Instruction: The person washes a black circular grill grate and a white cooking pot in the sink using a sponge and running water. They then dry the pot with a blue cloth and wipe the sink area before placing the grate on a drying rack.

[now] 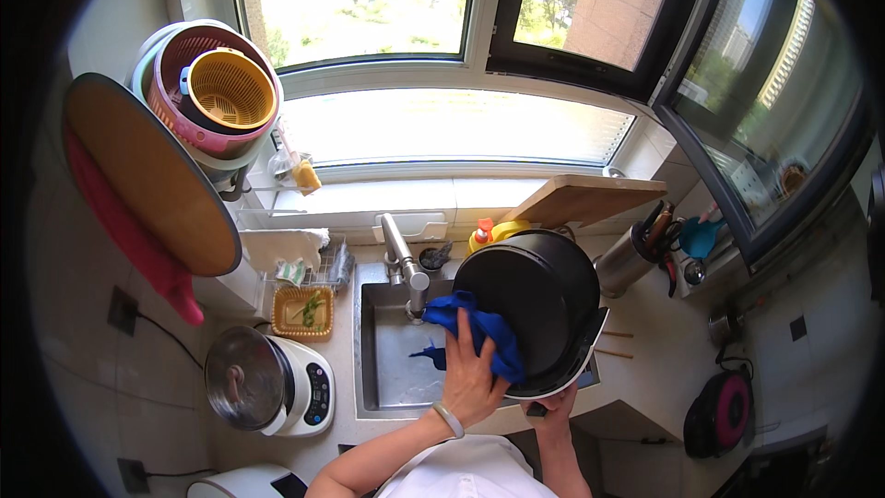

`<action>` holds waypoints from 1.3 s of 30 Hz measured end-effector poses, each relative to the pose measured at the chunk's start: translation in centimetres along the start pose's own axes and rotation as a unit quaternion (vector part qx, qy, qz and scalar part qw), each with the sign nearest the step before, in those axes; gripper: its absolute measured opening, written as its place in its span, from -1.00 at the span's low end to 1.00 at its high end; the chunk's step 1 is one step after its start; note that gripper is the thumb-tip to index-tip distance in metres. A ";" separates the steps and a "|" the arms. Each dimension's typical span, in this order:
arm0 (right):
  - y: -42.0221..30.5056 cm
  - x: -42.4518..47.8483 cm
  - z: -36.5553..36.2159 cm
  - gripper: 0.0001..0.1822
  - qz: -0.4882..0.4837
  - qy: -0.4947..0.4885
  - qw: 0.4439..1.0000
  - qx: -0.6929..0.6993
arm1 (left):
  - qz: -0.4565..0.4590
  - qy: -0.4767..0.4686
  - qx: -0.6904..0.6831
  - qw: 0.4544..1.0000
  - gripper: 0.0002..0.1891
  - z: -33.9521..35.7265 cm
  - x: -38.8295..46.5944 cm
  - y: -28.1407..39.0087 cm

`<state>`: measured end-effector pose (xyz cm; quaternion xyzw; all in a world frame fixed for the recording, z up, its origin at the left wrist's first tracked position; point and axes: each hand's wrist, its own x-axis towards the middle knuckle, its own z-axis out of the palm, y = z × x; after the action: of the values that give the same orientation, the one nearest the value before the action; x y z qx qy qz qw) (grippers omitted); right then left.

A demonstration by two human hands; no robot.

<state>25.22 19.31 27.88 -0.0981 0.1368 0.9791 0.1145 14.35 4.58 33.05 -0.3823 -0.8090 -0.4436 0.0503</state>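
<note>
A deep black pan (546, 297), which looks like an air fryer drawer with a white front, is tilted over the right part of the steel sink (394, 380). My left hand (472, 377) presses a blue cloth (487, 335) against its rim and inner wall, fingers spread over the fabric. A strip of blue hangs lower over the basin. Beneath the drawer's near side, my right hand (559, 407) grips its dark handle (536, 410); some of those fingers are hidden. The faucet (408, 266) stands just left of the drawer.
Left of the sink are a white electric cooker (304, 387) with a glass lid and a woven-look basket (303, 312) holding greens. Behind the drawer stand a yellow bottle (480, 236) and a wooden cutting board (588, 198). A steel utensil holder (624, 263) and chopsticks (614, 353) sit to the right.
</note>
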 end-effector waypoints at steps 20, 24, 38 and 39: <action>1.4 0.0 3.0 -0.68 0.021 0.097 0.995 -0.013 | 0.285 -0.146 0.081 0.944 -0.44 -3.2 4.6 -2.4; 0.7 0.0 0.9 -0.63 0.095 0.000 0.988 0.126 | 0.192 -0.032 0.067 0.979 -0.42 -4.9 7.9 -3.8; 2.6 0.2 3.8 -0.49 -0.087 -0.061 0.994 -0.036 | -0.124 0.047 -0.097 0.986 -0.60 2.5 1.3 -3.5; 2.9 0.5 4.0 -0.50 -0.121 -0.043 0.987 -0.093 | -0.106 0.051 -0.098 0.988 -0.61 3.3 0.0 -3.3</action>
<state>23.40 17.85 32.22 -0.0824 0.0273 0.9696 0.2286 12.96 6.02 28.83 -0.2747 -0.7940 -0.5422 0.0065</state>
